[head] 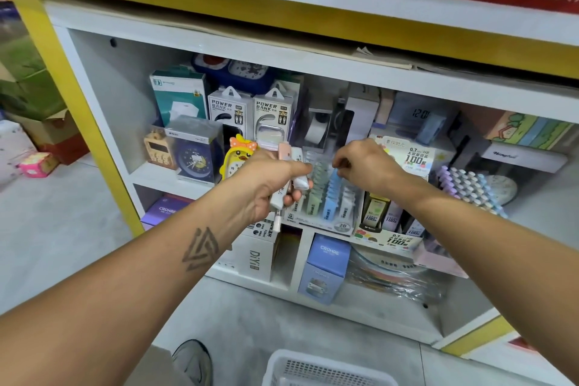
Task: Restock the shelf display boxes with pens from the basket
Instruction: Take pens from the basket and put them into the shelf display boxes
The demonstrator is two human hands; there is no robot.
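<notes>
The basket (326,370) sits on the floor below me. My left hand (266,178) grips a bundle of pens (289,177); my right hand (365,164) pinches a blue one over the display box (326,204). Rushing could drop the bundle or misfile colours. Duck clock (238,157) and power-bank boxes (250,113) crowd behind.

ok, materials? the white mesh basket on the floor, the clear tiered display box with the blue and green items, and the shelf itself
White mesh basket: looks like moulded plastic, matte, with a regular slotted grid in its wall.
Clear tiered display box: probably rigid transparent plastic, glossy; the contents show through the front.
White shelf: seemingly laminated board, smooth and semi-matte, with flat square edges; the core is not visible.
</notes>
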